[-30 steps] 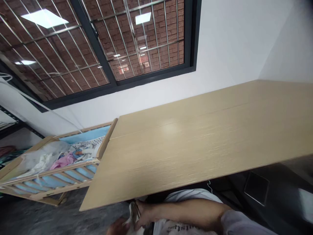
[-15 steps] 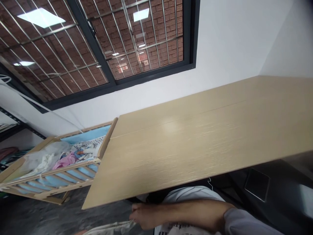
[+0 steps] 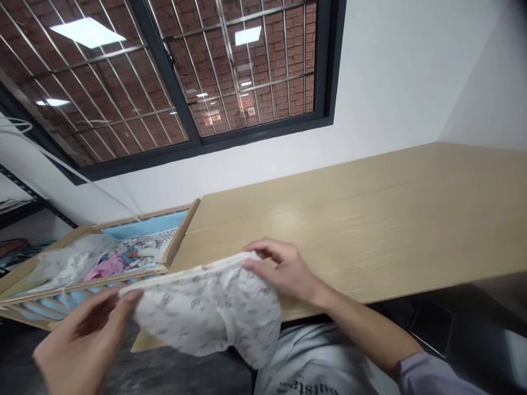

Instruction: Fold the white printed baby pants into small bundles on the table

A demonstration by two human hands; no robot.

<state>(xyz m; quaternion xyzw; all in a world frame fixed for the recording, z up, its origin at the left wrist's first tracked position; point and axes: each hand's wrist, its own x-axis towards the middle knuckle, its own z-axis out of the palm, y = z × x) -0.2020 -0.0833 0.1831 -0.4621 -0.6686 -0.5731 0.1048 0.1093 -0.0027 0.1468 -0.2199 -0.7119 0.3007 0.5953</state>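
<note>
Stretched between my two hands is a pair of small white baby pants with a green leaf print. The waistband edge runs along the top, and the cloth hangs down in soft folds. My left hand pinches the left end of that edge between thumb and fingers, over the floor beside the table. At the other end, my right hand grips the waistband corner, above the front part of the wooden table. The lower part of the pants hangs past the table's front edge, near my shirt.
A wooden crib with blue lining stands left of the table and holds crumpled clothes, including a pink piece. Behind is a barred window. A black shelf stands at far left. A dark flat device lies at lower right.
Both hands have risen from the bottom of the view, bringing the pants up and spreading them out. The left hand, barely visible before, now shows fully.
</note>
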